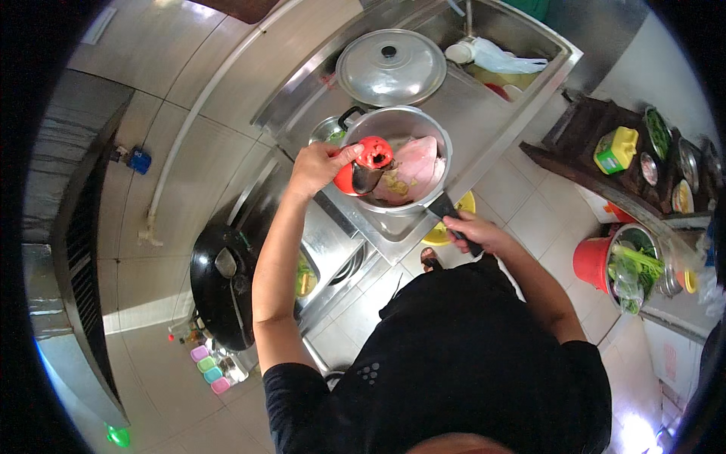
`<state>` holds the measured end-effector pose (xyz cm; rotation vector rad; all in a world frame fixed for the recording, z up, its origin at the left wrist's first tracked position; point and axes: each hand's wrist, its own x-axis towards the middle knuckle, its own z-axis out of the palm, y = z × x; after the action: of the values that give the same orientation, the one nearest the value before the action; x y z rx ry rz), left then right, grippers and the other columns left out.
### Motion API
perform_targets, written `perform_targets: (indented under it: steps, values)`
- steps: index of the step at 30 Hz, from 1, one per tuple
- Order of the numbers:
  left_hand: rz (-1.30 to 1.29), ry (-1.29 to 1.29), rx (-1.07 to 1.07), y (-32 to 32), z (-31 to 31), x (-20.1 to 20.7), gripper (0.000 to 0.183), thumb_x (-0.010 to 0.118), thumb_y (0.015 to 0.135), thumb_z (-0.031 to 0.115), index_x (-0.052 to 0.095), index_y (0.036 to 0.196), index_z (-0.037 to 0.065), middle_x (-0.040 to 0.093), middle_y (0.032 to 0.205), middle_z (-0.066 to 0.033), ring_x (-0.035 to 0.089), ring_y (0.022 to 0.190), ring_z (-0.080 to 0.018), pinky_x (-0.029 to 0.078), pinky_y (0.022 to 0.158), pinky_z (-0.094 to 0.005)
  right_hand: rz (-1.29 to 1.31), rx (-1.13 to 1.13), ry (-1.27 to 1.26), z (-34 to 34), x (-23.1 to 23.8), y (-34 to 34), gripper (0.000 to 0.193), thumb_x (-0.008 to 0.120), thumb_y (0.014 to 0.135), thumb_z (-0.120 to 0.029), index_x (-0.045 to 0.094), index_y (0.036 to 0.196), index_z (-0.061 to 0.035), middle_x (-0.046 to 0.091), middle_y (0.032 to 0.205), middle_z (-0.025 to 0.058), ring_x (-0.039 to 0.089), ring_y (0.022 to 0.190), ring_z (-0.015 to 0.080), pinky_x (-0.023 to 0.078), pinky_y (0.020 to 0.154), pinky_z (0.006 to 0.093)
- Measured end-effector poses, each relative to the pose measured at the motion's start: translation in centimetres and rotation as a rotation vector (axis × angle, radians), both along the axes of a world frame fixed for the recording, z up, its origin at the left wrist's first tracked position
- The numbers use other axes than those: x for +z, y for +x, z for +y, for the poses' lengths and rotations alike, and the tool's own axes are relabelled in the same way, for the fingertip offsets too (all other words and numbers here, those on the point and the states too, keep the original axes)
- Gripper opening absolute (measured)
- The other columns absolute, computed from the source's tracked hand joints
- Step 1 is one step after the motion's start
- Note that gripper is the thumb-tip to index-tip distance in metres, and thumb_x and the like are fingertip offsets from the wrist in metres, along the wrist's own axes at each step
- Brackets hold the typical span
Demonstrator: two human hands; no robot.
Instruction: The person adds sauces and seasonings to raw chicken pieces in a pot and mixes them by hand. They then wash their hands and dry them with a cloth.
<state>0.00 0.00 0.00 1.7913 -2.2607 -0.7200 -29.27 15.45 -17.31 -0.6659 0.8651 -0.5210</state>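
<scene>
My left hand (318, 168) is closed round a bottle with a red top and red label (366, 180), dark inside. The bottle is tilted over the left part of a deep metal pot (446, 147). Inside the pot lies a large pale pink piece of meat (423, 163) with yellowish bits beside it. Whether liquid is flowing from the bottle, I cannot make out. My right hand (478, 232) grips the pot's long black handle (442, 208), which points toward me. The pot stands on the steel counter (484, 113).
Behind the pot lies a domed metal lid (389, 87); a small metal bowl (325, 130) is at its left. The sink (563, 57) holds a plastic bag. A wok (208, 295) with a ladle stands left. Right are a dark shelf (556, 155) and a red bucket (591, 261) of greens.
</scene>
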Motion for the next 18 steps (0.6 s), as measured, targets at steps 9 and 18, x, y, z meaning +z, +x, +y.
perform_targets:
  steps: [9, 18]
  values:
    - [-0.129, 0.029, 0.133, -3.2, 0.9, -0.5, 0.077, 0.059, 0.073, 0.077, 0.072, 0.075, 0.000, 0.059, 0.056, -0.0182, 0.063, 0.059, -0.0319, 0.049, 0.060, -0.0414, 0.281, 0.441, -0.199, -6.1, 3.4, -9.5, 0.028, 0.052, 0.098, -0.034, 0.048, 0.100, -0.0063, 0.051, 0.071, -0.0002, 0.047, 0.051, 0.0066, 0.039, 0.042, 0.0243]
    - [-0.140, 0.099, 0.214, -5.6, 2.0, -0.2, 0.072, 0.062, 0.076, 0.071, 0.073, 0.077, 0.000, 0.061, 0.056, -0.0170, 0.066, 0.060, -0.0271, 0.051, 0.060, -0.0394, 0.372, 0.530, -0.353, -8.8, 2.9, -10.8, 0.040, 0.054, 0.096, -0.038, 0.049, 0.099, 0.0010, 0.058, 0.073, 0.0062, 0.053, 0.045, 0.0122, 0.044, 0.039, 0.0292]
